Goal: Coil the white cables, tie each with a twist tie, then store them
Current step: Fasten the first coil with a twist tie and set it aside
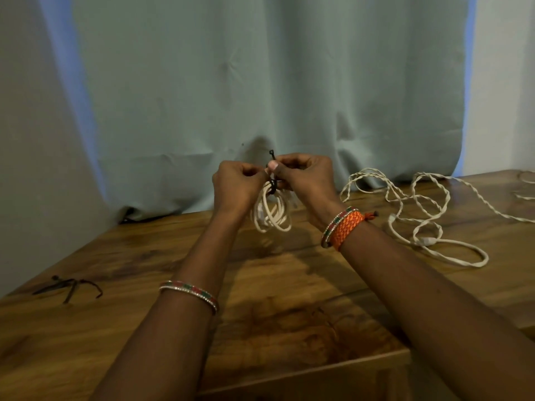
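A coiled white cable (272, 214) hangs above the wooden table (144, 285), held up between both hands. A black twist tie (272, 185) wraps the top of the coil, and one end of it sticks up above my fingers. My left hand (236, 186) pinches the tie and coil from the left. From the right, my right hand (305, 175) grips the tie, its thumb pressed on it. The two hands touch at the fingertips.
A loose, tangled white cable (419, 215) sprawls over the table to the right, with more cable (525, 186) at the far right edge. Several spare black twist ties (71, 286) lie near the left edge. A pale curtain (260, 82) hangs behind the table.
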